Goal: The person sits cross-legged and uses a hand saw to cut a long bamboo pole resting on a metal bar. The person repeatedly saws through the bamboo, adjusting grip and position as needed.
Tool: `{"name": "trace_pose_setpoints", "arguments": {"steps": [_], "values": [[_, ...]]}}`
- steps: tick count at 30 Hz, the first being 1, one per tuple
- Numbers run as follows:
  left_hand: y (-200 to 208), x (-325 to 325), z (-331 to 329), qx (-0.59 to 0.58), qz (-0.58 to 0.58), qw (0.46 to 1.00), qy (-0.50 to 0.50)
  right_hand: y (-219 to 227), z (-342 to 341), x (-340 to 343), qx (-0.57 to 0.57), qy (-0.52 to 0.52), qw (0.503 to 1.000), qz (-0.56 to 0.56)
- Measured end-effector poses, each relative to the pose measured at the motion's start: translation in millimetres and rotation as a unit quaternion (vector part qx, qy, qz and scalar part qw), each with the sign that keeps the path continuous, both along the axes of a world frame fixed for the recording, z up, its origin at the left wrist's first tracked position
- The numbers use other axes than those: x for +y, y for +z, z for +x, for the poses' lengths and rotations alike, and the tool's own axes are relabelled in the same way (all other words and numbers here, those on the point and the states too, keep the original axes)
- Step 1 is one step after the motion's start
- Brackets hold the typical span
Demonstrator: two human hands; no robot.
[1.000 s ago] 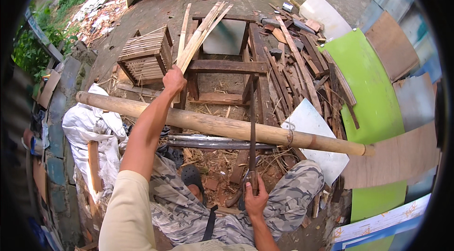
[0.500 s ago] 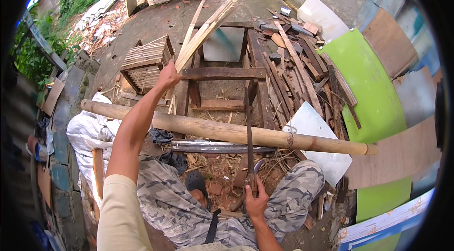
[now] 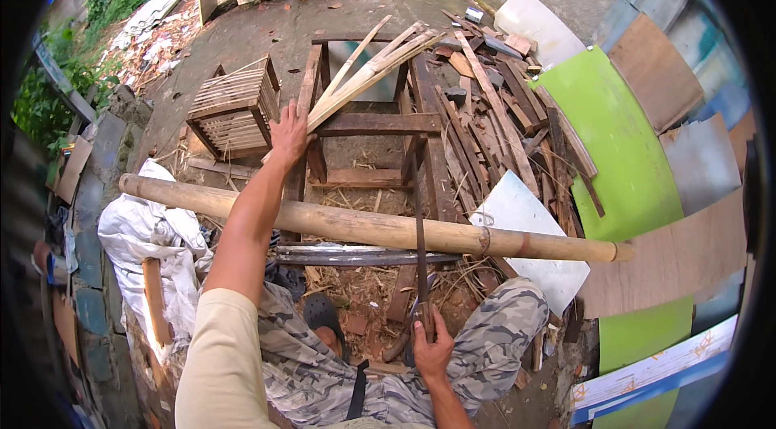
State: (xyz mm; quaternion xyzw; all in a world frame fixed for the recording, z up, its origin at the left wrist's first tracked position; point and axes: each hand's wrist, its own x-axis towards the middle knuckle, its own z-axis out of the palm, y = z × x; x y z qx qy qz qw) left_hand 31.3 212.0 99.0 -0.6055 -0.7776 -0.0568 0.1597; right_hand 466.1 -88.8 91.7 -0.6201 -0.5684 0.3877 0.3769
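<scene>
My left hand (image 3: pixel 288 136) reaches forward, fingers stretched out, at the near end of a bundle of pale split bamboo strips (image 3: pixel 365 77). These strips lean across a dark wooden frame (image 3: pixel 376 123) and fan out at their far ends. My right hand (image 3: pixel 433 342), low between my knees, is closed round the brown handle of a machete (image 3: pixel 421 255). Its long, narrow dark blade points away from me, passing over a thick bamboo pole (image 3: pixel 356 224). That pole lies crosswise in front of me, tilted slightly down to the right.
A slatted wooden crate (image 3: pixel 234 109) stands left of the frame. Scrap wood (image 3: pixel 525 118) is heaped to its right, beside a green sheet (image 3: pixel 618 138) and a white panel (image 3: pixel 529 235). A white sack (image 3: pixel 153 227) lies under the pole's left end. Shavings litter the ground.
The bamboo strips have come down from a raised slant onto the wooden frame. My left hand's fingers have opened from around them. My right hand still holds the machete.
</scene>
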Motion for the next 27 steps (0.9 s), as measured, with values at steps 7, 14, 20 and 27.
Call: {"name": "trace_pose_setpoints", "arguments": {"steps": [7, 14, 20, 27], "values": [[26, -31, 42, -0.114, -0.181, 0.954, -0.208, -13, 0, -4, 0.067, -0.038, 0.997, 0.001], [26, -119, 129, -0.102, -0.277, 0.883, -0.364, 3, -7, -1, 0.140, -0.052, 0.989, -0.020], [-2, -121, 138, -0.121, -0.190, 0.919, -0.323, -7, 4, -8, 0.159, -0.084, 0.984, 0.001], [2, -118, 129, -0.120, -0.174, 0.927, -0.309, -10, 15, -14, 0.129, -0.100, 0.986, 0.030]]}}
